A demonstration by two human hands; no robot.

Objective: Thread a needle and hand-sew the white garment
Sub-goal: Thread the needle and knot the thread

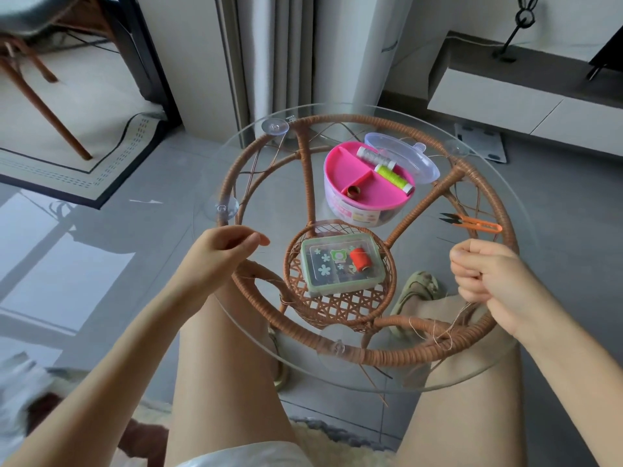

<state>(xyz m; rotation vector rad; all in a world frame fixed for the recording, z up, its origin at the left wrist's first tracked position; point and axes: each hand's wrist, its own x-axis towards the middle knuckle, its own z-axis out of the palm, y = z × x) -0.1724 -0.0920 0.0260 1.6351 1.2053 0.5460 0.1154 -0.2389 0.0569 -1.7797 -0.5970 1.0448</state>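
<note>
Stretching between the two hands is a fine pale thread (435, 326), hard to follow across the middle but plain where its loose end curls below the right hand (485, 281). That hand is curled into a fist with the thread pinched inside it, thumb uppermost, at the right edge of the round glass bench (256, 156). The left hand (222, 254) is raised at the bench's left edge, thumb and forefinger closed together as though on the thread or a needle; which one cannot be told. White cloth (242, 455), perhaps the garment, lies on the lap at the bottom edge of the view.

Under the glass, between the hands, a green sewing box (340, 267) with flower stickers and a red spool (360, 259) sits in the bench's wicker basket (337, 308). Beyond it stands a round pink tray box (360, 183) holding a grey spool (376, 157), a lime spool (394, 176) and a thimble (352, 190), its clear lid (411, 160) behind. Orange thread snips (472, 224) lie right of it. No writing is legible.
</note>
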